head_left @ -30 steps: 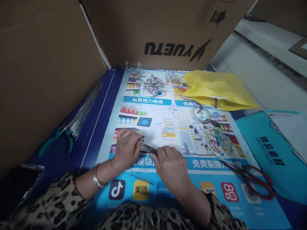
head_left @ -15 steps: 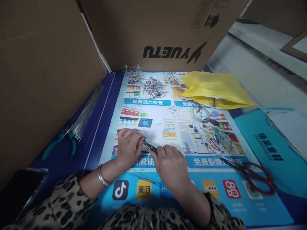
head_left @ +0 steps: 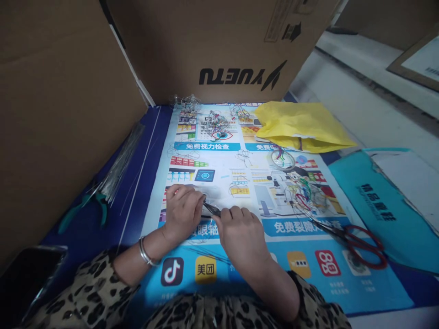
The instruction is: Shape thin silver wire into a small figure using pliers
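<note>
Near the middle of the printed sheet my right hand (head_left: 243,233) is closed around the handles of black needle-nose pliers (head_left: 211,208). Their jaws point left, to the fingertips of my left hand (head_left: 183,210). That hand is closed in a pinch on a thin wire, which shows only faintly at the plier tips; most of it is hidden by the fingers. A few dark straight wires (head_left: 209,254) lie on the sheet just below the hands. Bent wire pieces (head_left: 239,188) rest a little beyond the pliers.
Red-handled scissors (head_left: 363,246) lie at right, beside tangled coloured wires (head_left: 310,195), a wire coil (head_left: 283,160) and a yellow bag (head_left: 302,123). At left are straight wires (head_left: 121,169), teal-handled pliers (head_left: 103,208) and a phone (head_left: 32,274). Cardboard (head_left: 219,41) stands behind.
The view has shifted slightly, so the surroundings sit a little further left. Both hands keep nearly the same pose, the pliers still at the left fingertips.
</note>
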`<state>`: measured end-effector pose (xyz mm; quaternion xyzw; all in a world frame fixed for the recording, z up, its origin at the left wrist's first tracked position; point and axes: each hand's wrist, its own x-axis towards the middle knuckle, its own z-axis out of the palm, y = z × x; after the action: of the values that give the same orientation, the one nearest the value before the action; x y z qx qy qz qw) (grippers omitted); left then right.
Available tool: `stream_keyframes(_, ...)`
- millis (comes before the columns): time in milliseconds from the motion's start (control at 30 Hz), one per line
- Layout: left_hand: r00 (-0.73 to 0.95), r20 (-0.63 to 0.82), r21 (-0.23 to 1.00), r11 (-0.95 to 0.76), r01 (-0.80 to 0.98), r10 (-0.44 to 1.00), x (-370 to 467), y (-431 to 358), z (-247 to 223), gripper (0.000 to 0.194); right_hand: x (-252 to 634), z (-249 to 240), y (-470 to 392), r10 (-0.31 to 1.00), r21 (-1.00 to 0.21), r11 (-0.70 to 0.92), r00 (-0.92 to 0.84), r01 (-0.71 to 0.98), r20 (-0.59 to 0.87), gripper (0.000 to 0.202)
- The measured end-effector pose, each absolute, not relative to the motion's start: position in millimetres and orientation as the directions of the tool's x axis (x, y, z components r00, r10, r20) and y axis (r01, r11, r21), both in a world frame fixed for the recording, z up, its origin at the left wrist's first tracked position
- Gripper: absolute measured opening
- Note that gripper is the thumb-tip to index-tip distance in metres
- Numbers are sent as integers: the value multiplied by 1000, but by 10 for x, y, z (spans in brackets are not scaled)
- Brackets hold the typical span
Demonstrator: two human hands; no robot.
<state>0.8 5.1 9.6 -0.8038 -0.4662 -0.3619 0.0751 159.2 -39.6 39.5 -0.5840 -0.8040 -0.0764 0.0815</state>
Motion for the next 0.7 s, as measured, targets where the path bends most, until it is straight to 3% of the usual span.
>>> stream_keyframes(367,299,680,236,-586,775,669,-2,54,98,6,1623,371,-403,898,32,359,-355,933,261,23)
stream_keyframes(700,292,670,286,-601,747,682,-27,37,79,5,1683,375,-401,900,-65,385,-358,921,250,24)
